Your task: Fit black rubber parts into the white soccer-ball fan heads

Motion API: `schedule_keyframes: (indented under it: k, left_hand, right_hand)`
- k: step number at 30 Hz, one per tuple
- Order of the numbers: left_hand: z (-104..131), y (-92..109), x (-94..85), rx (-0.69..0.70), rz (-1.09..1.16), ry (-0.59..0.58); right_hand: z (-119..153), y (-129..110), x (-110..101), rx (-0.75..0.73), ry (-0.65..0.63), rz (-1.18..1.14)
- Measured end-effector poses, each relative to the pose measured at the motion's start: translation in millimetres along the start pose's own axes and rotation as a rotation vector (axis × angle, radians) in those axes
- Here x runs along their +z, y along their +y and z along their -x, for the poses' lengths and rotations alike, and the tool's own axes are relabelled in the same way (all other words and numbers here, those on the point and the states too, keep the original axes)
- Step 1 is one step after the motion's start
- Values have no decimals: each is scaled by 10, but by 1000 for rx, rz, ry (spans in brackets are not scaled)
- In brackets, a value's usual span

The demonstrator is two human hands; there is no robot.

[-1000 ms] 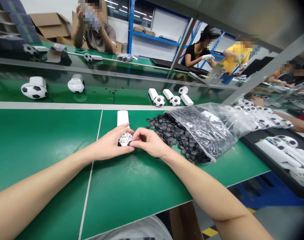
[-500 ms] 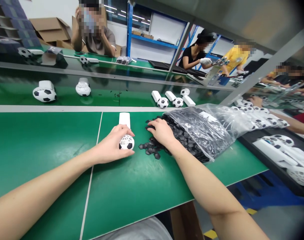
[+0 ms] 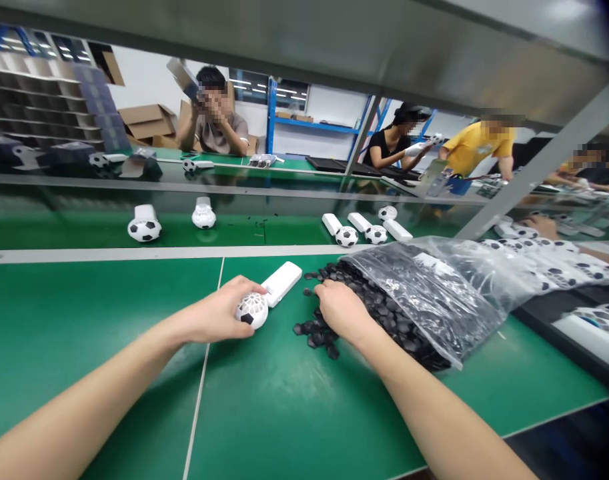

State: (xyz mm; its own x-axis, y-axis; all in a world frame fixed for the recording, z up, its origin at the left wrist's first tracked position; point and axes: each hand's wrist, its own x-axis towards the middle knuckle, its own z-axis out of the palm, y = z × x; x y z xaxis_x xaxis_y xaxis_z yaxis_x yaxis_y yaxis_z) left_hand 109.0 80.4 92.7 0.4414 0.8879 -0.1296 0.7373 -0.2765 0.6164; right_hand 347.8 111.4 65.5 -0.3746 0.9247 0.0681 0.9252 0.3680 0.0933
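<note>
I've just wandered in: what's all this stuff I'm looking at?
Held piece: one, white with black patches, centre
Black pieces: too many to count, black, right of centre
Bag: one, clear, over black pieces
Table: one, green, foreground
Ball-ended pieces: five, white, mostly black-patched, beyond pale strip
Tray: one, black, right
Cardboard box: at least one, brown, far left
Shelving: count unclear, blue, background
Other people: at least four, mixed clothing, background
Left hand: one, bare, around held piece
Right hand: one, bare, at black pieces
</note>
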Motion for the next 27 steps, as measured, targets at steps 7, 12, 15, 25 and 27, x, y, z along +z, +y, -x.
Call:
schedule_keyframes:
  k: [7, 12, 15, 25, 27]
  left_hand:
    - [-9, 56, 131, -39, -3, 79]
    - [-26, -43, 19, -13, 19, 47]
    - [-33, -73, -2, -16, 37, 31]
    - [-109, -72, 85, -101, 9, 109]
    - [-110, -81, 87, -65, -5, 108]
  right_hand:
    - [-35, 17, 27, 46, 40, 17]
    - [4, 82, -52, 68, 21, -17]
    - [10, 120, -45, 79, 4, -44]
    - [-16, 213, -21, 54, 91, -213]
    - [2, 159, -59, 3, 227, -290]
